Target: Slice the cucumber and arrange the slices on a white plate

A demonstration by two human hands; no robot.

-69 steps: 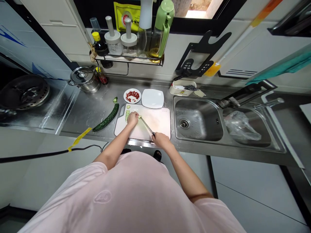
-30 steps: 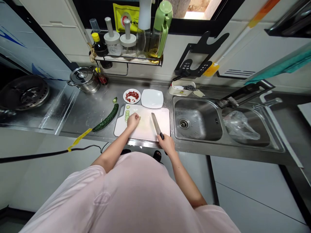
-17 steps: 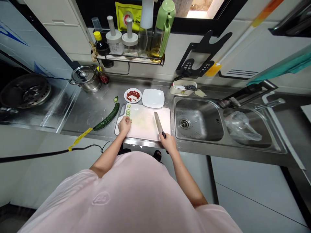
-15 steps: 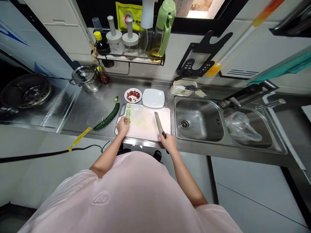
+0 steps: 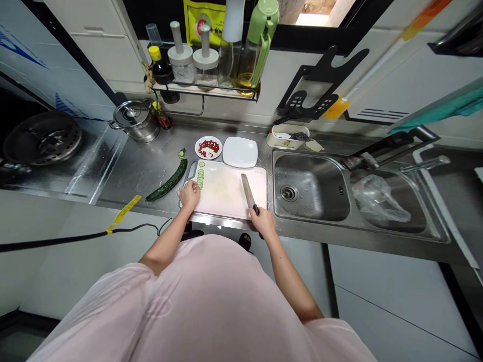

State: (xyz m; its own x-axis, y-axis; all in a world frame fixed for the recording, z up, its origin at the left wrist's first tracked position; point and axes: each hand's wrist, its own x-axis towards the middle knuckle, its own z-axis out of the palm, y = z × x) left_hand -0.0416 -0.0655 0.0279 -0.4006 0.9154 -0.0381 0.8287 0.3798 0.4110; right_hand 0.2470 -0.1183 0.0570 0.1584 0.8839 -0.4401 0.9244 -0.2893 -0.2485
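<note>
Currently I see both bare hands over the near half of a white rectangular cutting board with rounded corners, which lies along the near edge of the brushed-steel worktop. My left hand is at the board's left edge, half curled, with thumb and fingertips drawn together at the near end of a row of thin, pale-green cucumber slices; from this view I cannot tell whether a slice is pinched there. The row runs toward the board's far left corner, overlapping, with one slice set apart at the far end.

My right hand is wrapped around the black handle of a long steel knife, at the board's near right corner. I have the blade pointing toward the board's far edge; whether it touches the surface I can't make out.

Left of the board, a dark-green, bumpy whole-looking cucumber slants from the worktop's near edge up toward the board's far left corner, and a short green stub with a pale cut face sits just beyond its far tip. Along the board's far edge stand a small round white plate bearing chopped red pieces and, right beside it, a glossy white rounded-square plate.
</note>
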